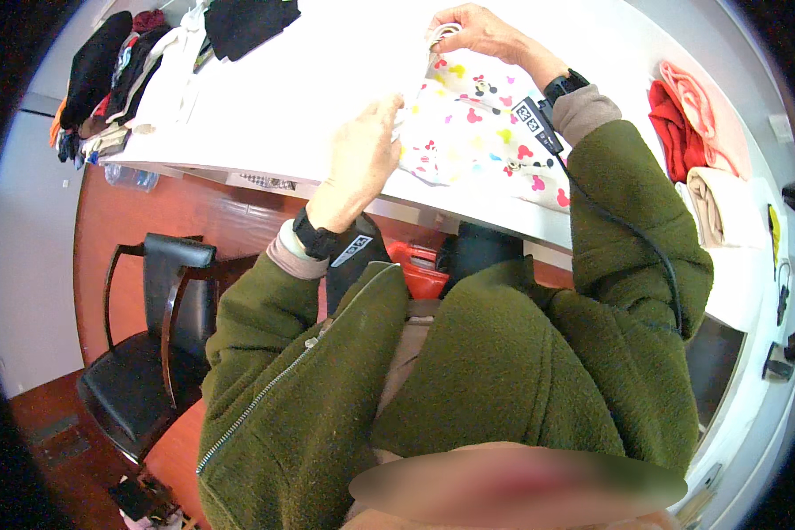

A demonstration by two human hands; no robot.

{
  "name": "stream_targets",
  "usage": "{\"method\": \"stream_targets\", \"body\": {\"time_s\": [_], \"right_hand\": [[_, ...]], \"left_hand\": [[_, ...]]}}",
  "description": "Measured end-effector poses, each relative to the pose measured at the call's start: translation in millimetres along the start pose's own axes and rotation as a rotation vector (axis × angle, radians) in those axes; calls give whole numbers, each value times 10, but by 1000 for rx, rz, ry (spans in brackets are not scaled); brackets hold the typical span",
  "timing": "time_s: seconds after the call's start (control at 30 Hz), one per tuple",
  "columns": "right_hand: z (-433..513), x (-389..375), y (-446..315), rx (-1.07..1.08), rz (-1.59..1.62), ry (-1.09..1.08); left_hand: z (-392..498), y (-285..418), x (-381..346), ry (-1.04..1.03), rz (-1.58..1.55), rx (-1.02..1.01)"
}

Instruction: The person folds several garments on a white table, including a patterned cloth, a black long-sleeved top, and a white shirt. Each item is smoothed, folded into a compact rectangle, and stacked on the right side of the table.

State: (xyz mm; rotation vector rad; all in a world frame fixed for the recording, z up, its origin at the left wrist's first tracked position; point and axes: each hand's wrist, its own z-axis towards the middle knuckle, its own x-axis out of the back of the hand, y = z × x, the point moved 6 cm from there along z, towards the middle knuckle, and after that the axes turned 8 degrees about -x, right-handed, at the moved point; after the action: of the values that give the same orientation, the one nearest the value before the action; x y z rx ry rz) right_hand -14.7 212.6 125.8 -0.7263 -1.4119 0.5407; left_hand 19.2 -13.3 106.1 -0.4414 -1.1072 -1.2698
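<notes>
A white cloth garment [483, 132] printed with colourful cartoon mouse figures lies on the white table [265, 112] before me. My right hand [474, 30] pinches a rolled or folded pale edge of it at the far side, between thumb and fingers. My left hand [368, 149] is at the garment's left side, back of the hand up; its fingertips meet something white there, and whether they grip it is hidden. Both wrists wear black straps with small devices, and a black cable runs along the right sleeve.
Piled clothes [116, 79] and a black folded cloth [245, 23] lie at the far left. Red [676, 132], pink [725, 126] and beige [709, 205] folded cloths lie on the right. A black armchair [152, 351] stands at lower left; a red object [424, 268] is below the table's edge.
</notes>
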Motion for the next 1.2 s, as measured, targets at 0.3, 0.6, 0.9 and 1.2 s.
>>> {"method": "stream_targets", "body": {"time_s": [0.3, 0.6, 0.9, 1.2], "right_hand": [[-489, 229, 659, -11, -28, 41], [-888, 242, 937, 6, -218, 200], [-1711, -42, 510, -119, -161, 428], [-2386, -631, 270, -289, 164, 532]], "left_hand": [[172, 695, -471, -151, -69, -144], [167, 817, -676, -203, -399, -280], [128, 402, -219, -131, -350, -277], [27, 674, -551, -96, -102, -537]]}}
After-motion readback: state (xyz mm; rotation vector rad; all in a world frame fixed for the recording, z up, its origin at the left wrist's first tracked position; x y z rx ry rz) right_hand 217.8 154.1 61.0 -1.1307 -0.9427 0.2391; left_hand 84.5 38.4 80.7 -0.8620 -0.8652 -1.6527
